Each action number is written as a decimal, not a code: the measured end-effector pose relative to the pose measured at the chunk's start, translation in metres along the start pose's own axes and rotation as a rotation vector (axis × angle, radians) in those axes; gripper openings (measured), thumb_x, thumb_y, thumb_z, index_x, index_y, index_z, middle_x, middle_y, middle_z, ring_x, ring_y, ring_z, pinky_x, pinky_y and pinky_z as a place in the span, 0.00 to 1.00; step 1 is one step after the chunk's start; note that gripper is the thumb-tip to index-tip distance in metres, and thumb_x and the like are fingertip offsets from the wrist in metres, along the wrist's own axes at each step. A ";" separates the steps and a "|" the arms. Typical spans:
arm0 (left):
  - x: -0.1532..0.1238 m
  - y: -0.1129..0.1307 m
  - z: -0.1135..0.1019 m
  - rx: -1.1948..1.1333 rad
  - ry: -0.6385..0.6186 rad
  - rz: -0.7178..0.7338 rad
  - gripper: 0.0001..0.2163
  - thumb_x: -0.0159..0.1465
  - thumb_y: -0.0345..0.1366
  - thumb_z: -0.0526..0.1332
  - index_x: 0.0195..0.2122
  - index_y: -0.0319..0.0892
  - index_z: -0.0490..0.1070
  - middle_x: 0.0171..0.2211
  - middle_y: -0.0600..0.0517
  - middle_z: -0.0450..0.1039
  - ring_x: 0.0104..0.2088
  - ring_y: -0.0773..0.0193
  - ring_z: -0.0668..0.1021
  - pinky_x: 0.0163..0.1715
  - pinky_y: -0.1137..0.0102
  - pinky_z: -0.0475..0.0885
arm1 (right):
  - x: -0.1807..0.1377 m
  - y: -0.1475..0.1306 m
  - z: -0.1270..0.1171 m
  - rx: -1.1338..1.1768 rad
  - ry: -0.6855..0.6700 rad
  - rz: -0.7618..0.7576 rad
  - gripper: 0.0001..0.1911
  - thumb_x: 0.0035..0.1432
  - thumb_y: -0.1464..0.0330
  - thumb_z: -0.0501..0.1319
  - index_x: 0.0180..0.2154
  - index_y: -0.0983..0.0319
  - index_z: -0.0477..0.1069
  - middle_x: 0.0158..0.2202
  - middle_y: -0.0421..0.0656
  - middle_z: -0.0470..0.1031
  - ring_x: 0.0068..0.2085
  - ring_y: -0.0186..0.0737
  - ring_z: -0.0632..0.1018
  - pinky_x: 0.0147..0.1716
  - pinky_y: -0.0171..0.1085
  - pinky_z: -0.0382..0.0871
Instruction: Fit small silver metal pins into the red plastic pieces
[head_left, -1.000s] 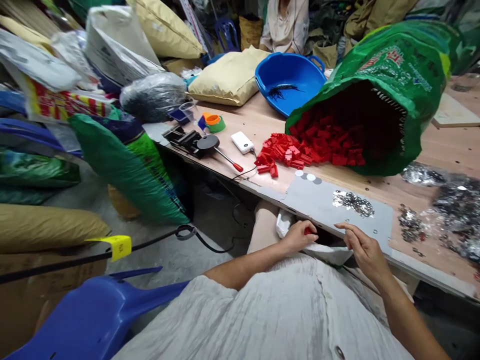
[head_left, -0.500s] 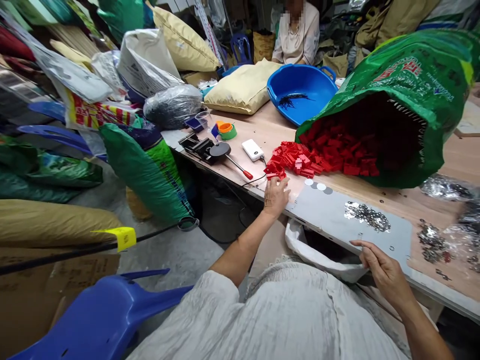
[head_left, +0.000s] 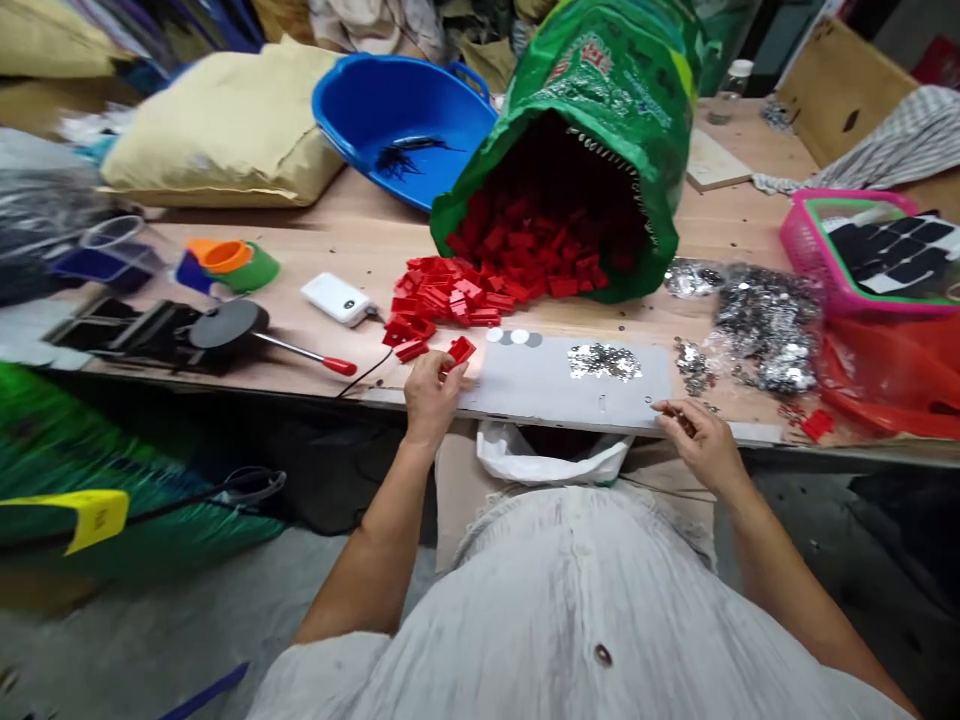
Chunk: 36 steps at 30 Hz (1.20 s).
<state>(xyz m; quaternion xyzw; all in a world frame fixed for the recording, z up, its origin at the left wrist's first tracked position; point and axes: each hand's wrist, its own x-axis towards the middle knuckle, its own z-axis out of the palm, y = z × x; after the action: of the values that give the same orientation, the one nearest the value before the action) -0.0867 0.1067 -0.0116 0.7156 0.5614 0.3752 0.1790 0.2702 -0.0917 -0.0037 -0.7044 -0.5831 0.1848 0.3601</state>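
Observation:
My left hand (head_left: 433,398) is closed on a small red plastic piece (head_left: 460,350), pinched at the front of a heap of similar red pieces (head_left: 442,295). The heap spills from the mouth of a green sack (head_left: 622,110) lying on its side. Over the right front edge of a grey board (head_left: 525,385), my right hand (head_left: 701,440) has its index finger stretched out and its thumb apart below. A tiny dark ring (head_left: 649,400) lies just beyond that fingertip. Small shiny metal parts (head_left: 606,362) are piled on the board, with round discs (head_left: 519,337) at its back left.
A black device with a red-tipped lever (head_left: 229,325) and a white power bank (head_left: 337,298) sit at the left. Behind are a blue basin (head_left: 360,105) and a cream sack (head_left: 225,125). Bagged metal parts (head_left: 772,325) and a pink basket (head_left: 806,250) stand right. A white bag (head_left: 517,465) hangs below the edge.
The view has swung to the right, bringing in the pink basket. My left hand has drawn a red piece from the heap's front edge. My right hand has moved to the board's front edge.

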 end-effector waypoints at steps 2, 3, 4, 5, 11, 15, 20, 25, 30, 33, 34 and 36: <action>-0.009 0.017 0.002 -0.274 -0.089 -0.057 0.11 0.61 0.42 0.65 0.36 0.39 0.70 0.31 0.54 0.68 0.31 0.67 0.72 0.36 0.70 0.67 | -0.003 0.023 -0.019 -0.129 0.148 0.015 0.13 0.63 0.60 0.57 0.41 0.60 0.76 0.40 0.47 0.78 0.40 0.44 0.78 0.40 0.40 0.70; -0.014 0.027 0.003 -0.346 -0.138 -0.067 0.12 0.62 0.44 0.65 0.38 0.40 0.71 0.30 0.55 0.69 0.29 0.68 0.73 0.34 0.70 0.69 | -0.005 0.035 -0.028 -0.201 0.200 0.026 0.13 0.63 0.60 0.58 0.41 0.60 0.76 0.40 0.48 0.79 0.42 0.46 0.78 0.43 0.42 0.70; -0.019 0.037 0.005 -0.399 -0.177 -0.072 0.13 0.62 0.45 0.64 0.40 0.40 0.71 0.30 0.55 0.71 0.29 0.68 0.74 0.33 0.70 0.71 | -0.007 0.046 -0.036 -0.265 0.227 0.040 0.13 0.62 0.60 0.58 0.41 0.61 0.76 0.40 0.48 0.79 0.43 0.48 0.77 0.44 0.44 0.69; -0.024 0.048 0.006 -0.450 -0.219 -0.075 0.14 0.62 0.45 0.64 0.41 0.40 0.72 0.31 0.55 0.72 0.29 0.68 0.75 0.34 0.69 0.73 | -0.009 0.055 -0.041 -0.312 0.251 0.057 0.13 0.62 0.60 0.58 0.40 0.61 0.76 0.40 0.49 0.79 0.43 0.49 0.77 0.44 0.45 0.69; -0.045 0.104 0.014 -0.841 -0.392 -0.151 0.11 0.56 0.40 0.69 0.32 0.39 0.73 0.38 0.53 0.69 0.34 0.70 0.78 0.39 0.69 0.79 | -0.011 0.075 -0.045 -0.409 0.217 0.042 0.14 0.62 0.60 0.58 0.41 0.60 0.76 0.41 0.49 0.79 0.43 0.49 0.76 0.44 0.45 0.68; -0.058 0.121 0.017 -0.868 -0.473 -0.157 0.12 0.55 0.37 0.71 0.35 0.39 0.71 0.36 0.53 0.73 0.34 0.68 0.80 0.38 0.71 0.79 | -0.001 0.073 -0.042 -0.429 0.168 0.009 0.14 0.63 0.60 0.57 0.44 0.59 0.77 0.43 0.48 0.79 0.45 0.48 0.76 0.44 0.44 0.68; -0.071 0.127 0.017 -0.772 -0.415 -0.029 0.21 0.56 0.37 0.70 0.50 0.42 0.68 0.42 0.51 0.74 0.40 0.65 0.81 0.45 0.67 0.79 | 0.007 0.074 -0.047 -0.428 0.101 -0.023 0.12 0.63 0.60 0.57 0.41 0.57 0.76 0.41 0.47 0.79 0.44 0.47 0.77 0.43 0.43 0.68; -0.079 0.129 0.019 -0.543 -0.254 0.287 0.24 0.59 0.35 0.68 0.56 0.42 0.66 0.43 0.49 0.73 0.39 0.68 0.80 0.43 0.70 0.79 | 0.008 0.055 -0.040 -0.236 0.131 0.034 0.09 0.58 0.61 0.61 0.38 0.58 0.73 0.35 0.44 0.78 0.35 0.42 0.78 0.36 0.38 0.68; -0.083 0.136 0.020 -0.326 -0.136 0.549 0.23 0.61 0.30 0.64 0.58 0.43 0.63 0.43 0.48 0.75 0.40 0.66 0.78 0.42 0.69 0.78 | 0.011 0.008 -0.019 0.099 0.007 0.028 0.11 0.60 0.60 0.61 0.40 0.59 0.73 0.34 0.42 0.78 0.32 0.37 0.76 0.32 0.35 0.68; -0.086 0.140 0.021 -0.243 -0.114 0.610 0.22 0.62 0.30 0.62 0.58 0.43 0.62 0.43 0.48 0.76 0.41 0.64 0.78 0.40 0.70 0.77 | 0.015 -0.023 -0.004 0.228 -0.073 -0.024 0.11 0.61 0.60 0.60 0.38 0.59 0.75 0.32 0.41 0.77 0.31 0.36 0.75 0.31 0.34 0.68; -0.087 0.141 0.021 -0.227 -0.116 0.614 0.22 0.62 0.30 0.62 0.58 0.43 0.62 0.42 0.48 0.76 0.41 0.64 0.79 0.40 0.70 0.77 | 0.015 -0.033 0.000 0.253 -0.085 -0.033 0.10 0.61 0.60 0.61 0.37 0.59 0.75 0.32 0.41 0.77 0.31 0.36 0.75 0.31 0.34 0.68; -0.089 0.141 0.022 -0.200 -0.130 0.611 0.21 0.63 0.30 0.61 0.58 0.43 0.62 0.41 0.48 0.76 0.40 0.64 0.79 0.39 0.70 0.76 | 0.016 -0.049 0.009 0.276 -0.087 -0.043 0.10 0.61 0.60 0.61 0.38 0.59 0.76 0.31 0.40 0.77 0.28 0.35 0.74 0.29 0.34 0.68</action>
<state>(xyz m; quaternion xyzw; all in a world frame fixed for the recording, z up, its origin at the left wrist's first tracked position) 0.0164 -0.0165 0.0397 0.8522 0.2683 0.4186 0.1630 0.2345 -0.0707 0.0284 -0.6267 -0.5822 0.2861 0.4318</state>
